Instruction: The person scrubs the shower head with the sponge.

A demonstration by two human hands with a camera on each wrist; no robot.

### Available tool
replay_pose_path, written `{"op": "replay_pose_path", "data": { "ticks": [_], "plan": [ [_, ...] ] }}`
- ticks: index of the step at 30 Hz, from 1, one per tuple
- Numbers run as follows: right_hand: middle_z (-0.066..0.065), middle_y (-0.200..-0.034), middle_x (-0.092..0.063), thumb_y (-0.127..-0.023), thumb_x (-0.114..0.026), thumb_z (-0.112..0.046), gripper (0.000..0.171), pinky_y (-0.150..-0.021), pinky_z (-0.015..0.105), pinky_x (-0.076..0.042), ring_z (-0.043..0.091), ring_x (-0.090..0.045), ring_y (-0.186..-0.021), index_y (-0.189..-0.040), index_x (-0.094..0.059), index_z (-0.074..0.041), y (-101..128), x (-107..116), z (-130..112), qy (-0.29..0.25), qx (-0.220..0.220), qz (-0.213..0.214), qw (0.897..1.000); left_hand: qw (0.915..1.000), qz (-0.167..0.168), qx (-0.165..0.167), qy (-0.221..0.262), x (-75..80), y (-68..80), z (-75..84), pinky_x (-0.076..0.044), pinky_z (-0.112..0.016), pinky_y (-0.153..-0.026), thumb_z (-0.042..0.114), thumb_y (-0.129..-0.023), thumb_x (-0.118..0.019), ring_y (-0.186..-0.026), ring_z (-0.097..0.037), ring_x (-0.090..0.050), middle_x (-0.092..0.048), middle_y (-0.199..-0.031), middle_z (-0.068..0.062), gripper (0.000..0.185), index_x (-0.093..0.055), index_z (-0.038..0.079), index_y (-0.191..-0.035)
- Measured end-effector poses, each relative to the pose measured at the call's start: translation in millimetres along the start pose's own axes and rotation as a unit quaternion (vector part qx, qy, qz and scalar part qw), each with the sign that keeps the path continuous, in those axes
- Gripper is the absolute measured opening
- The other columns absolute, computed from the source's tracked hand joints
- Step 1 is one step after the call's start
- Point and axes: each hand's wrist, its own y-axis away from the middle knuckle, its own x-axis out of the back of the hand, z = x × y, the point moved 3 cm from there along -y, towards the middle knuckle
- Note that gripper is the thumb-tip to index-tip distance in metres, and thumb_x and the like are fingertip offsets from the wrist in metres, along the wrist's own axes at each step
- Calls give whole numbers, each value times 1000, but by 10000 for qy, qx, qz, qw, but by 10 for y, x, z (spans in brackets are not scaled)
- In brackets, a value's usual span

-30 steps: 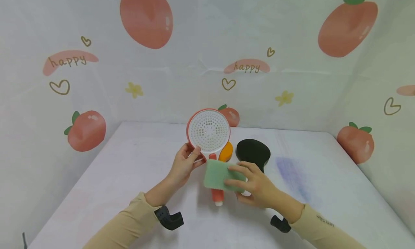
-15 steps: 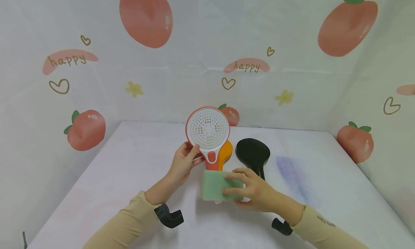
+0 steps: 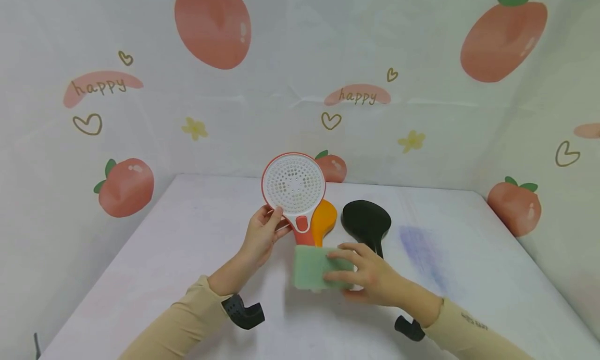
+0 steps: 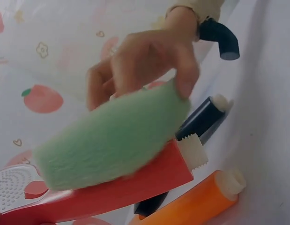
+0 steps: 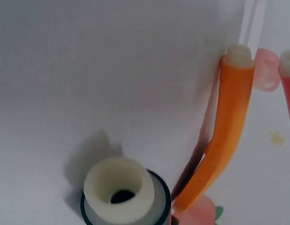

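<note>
In the head view my left hand grips a red-and-white shower head at the lower left of its round face, thumb on the front. It is lifted off the table, spray plate facing me. My right hand holds a pale green sponge across the shower head's handle. In the left wrist view the sponge lies along the red handle, with the white threaded end sticking out. Behind it lie an orange shower head, partly hidden, and a black shower head, its handle hidden by my right hand.
The white table has a bluish-purple smudge right of the black shower head. A fruit-printed cloth hangs behind and at the sides. In the right wrist view the orange handle and a white pipe end show.
The sponge slid down the red handle toward its end, uncovering the handle's upper part, and then stayed low. The shower head has tilted slightly left and upward in my left hand.
</note>
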Motion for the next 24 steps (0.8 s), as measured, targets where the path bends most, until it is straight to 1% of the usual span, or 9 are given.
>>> {"op": "replay_pose_path", "data": {
  "ticks": [3,5,7,10,12,16,18,21,24],
  "plan": [
    [11,-115,-58,-85,-61,-29,22,-84,41,-50,30,-51,-104,-106,-67,-23,-16,13,87,13,-383,234,9990,10000,-36,20,1,-22,25,7,-55,-30,-83,12,-100,-41,-85,-11,-62,-53,-104,-5,36,-38,-5,-132],
    [14,-114,-58,-88,-55,-31,23,-83,43,-50,30,-50,-104,-105,-67,-21,-29,20,136,43,-607,467,9971,10000,-71,57,25,-35,40,5,-56,-26,-80,12,-100,-40,-83,-10,-62,-55,-103,-4,36,-38,-6,-132],
    [15,-113,-58,-90,-51,-31,24,-81,43,-51,31,-51,-102,-104,-68,-20,-34,22,166,92,-764,710,9945,9999,-90,99,50,-46,49,0,-57,-24,-78,11,-100,-39,-82,-8,-62,-55,-102,-3,36,-38,-6,-132],
    [15,-113,-58,-91,-49,-31,26,-78,43,-52,30,-52,-102,-104,-68,-21,-20,6,176,117,-839,875,9926,9998,-116,114,75,-53,54,-10,-57,-22,-77,11,-100,-39,-82,-8,-62,-55,-102,-3,36,-37,-6,-132],
    [14,-113,-58,-90,-50,-31,25,-79,41,-52,30,-52,-102,-105,-68,-21,4,-8,159,78,-818,842,9931,9998,-132,106,39,-53,53,-15,-57,-22,-77,11,-100,-40,-83,-8,-62,-55,-103,-3,37,-37,-5,-133],
    [12,-116,-57,-90,-54,-33,24,-84,37,-51,27,-50,-105,-108,-67,-23,65,-27,95,-104,-824,483,9954,9999,-107,100,6,-40,34,-25,-56,-24,-79,13,-100,-41,-87,-10,-62,-54,-106,-5,38,-38,-4,-134],
    [11,-116,-57,-88,-58,-34,23,-86,36,-51,26,-50,-105,-108,-66,-24,95,-38,54,-193,-768,310,9964,10000,-47,76,24,-29,22,-26,-56,-26,-81,13,-100,-42,-88,-12,-62,-54,-107,-6,38,-38,-4,-134],
    [8,-116,-57,-80,-72,-32,30,-85,35,-52,25,-50,-105,-109,-66,-27,129,-58,-27,-257,-593,75,9979,9999,85,47,71,-1,-9,-31,-55,-30,-84,14,-99,-43,-87,-13,-62,-55,-107,-6,39,-39,-3,-134],
    [6,-115,-58,-72,-79,-32,39,-83,34,-53,25,-51,-104,-108,-65,-29,140,-81,-109,-214,-311,-77,9993,9997,204,28,90,14,-24,-19,-55,-30,-84,14,-99,-44,-84,-12,-62,-56,-105,-5,38,-40,-3,-134]
  ]
}}
